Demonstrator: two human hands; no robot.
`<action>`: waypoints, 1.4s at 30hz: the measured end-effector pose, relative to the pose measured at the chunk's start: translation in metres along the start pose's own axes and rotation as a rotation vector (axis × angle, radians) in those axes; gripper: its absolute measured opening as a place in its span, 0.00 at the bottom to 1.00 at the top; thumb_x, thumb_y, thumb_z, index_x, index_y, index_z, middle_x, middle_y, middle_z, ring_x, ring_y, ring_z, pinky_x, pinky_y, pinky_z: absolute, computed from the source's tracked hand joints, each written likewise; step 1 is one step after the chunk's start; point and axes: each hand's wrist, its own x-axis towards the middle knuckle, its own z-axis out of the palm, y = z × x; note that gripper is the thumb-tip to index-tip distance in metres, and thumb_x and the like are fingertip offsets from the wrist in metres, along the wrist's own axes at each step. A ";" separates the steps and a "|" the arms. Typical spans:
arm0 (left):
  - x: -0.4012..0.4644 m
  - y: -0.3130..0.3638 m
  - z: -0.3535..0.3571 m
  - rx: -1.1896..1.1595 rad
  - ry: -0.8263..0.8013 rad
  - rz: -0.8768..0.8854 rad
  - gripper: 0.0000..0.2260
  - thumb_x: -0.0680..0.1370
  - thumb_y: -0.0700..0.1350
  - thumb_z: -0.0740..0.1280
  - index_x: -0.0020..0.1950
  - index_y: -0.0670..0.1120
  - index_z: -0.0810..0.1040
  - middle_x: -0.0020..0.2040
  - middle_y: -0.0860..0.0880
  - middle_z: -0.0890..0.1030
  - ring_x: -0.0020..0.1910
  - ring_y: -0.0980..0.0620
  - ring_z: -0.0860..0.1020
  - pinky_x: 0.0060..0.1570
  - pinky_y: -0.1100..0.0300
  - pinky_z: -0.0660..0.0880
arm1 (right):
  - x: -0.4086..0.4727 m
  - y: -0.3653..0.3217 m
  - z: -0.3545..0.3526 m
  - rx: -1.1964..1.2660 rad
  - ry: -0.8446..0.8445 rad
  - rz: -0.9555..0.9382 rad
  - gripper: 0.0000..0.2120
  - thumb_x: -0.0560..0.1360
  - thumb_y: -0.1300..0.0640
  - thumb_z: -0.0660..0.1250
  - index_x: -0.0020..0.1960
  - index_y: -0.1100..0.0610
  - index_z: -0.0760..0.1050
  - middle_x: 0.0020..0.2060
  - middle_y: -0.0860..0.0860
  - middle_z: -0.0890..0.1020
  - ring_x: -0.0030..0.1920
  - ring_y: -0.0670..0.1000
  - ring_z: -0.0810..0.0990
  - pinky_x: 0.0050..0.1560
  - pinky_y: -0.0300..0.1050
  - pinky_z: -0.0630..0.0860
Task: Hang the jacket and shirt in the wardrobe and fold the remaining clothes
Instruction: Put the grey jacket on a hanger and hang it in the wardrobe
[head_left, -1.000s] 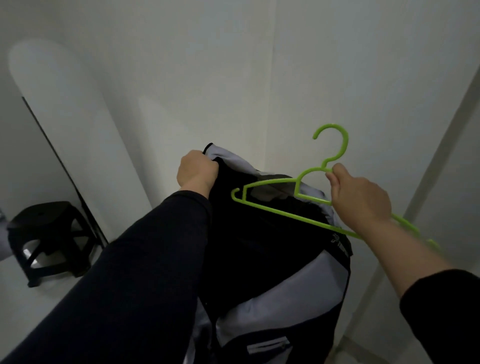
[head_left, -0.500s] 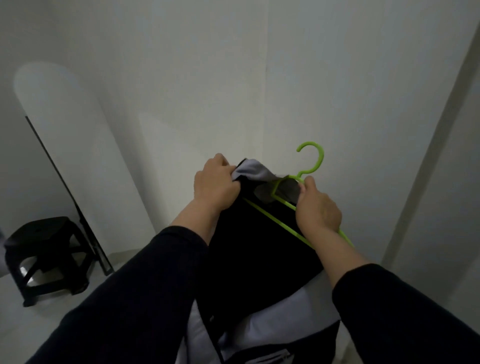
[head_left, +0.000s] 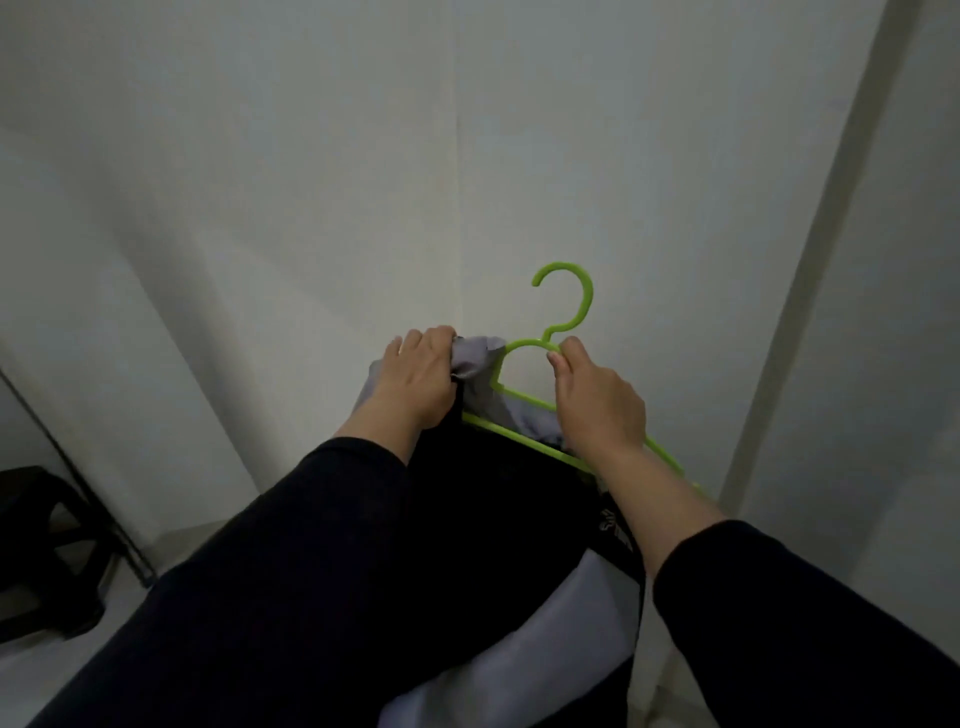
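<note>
Hands held up before a pale wall corner. Left hand (head_left: 415, 379) gripped a bunched grey fold of the jacket (head_left: 498, 525), fingers curled round the cloth. Right hand (head_left: 597, 400) pinched the green hanger (head_left: 569, 306) at its neck, just under the hook. Hanger's left shoulder sat inside the garment; its right arm ran out past the wrist. Jacket, black with grey panels, hung between both dark sleeves. Black stool (head_left: 36, 551) stood low at far left.
</note>
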 end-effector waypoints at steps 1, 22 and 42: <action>0.003 0.000 0.002 0.001 0.020 0.003 0.19 0.75 0.40 0.60 0.67 0.44 0.65 0.64 0.43 0.72 0.63 0.42 0.69 0.63 0.50 0.62 | 0.003 0.002 0.002 0.017 0.020 -0.018 0.17 0.82 0.44 0.46 0.56 0.54 0.66 0.44 0.60 0.81 0.41 0.63 0.77 0.35 0.48 0.66; -0.001 -0.020 0.003 -0.181 0.294 -0.196 0.16 0.72 0.34 0.59 0.58 0.43 0.69 0.53 0.41 0.76 0.55 0.39 0.71 0.53 0.50 0.62 | -0.032 0.054 0.074 0.107 -0.434 0.493 0.12 0.80 0.58 0.60 0.56 0.61 0.80 0.55 0.59 0.81 0.53 0.58 0.80 0.43 0.42 0.69; -0.023 0.022 -0.072 -0.524 0.433 -0.110 0.11 0.73 0.38 0.57 0.55 0.44 0.68 0.51 0.37 0.75 0.52 0.33 0.73 0.50 0.46 0.67 | -0.053 0.090 -0.112 0.623 -0.200 0.449 0.17 0.78 0.46 0.64 0.61 0.55 0.76 0.50 0.52 0.78 0.51 0.53 0.77 0.53 0.45 0.71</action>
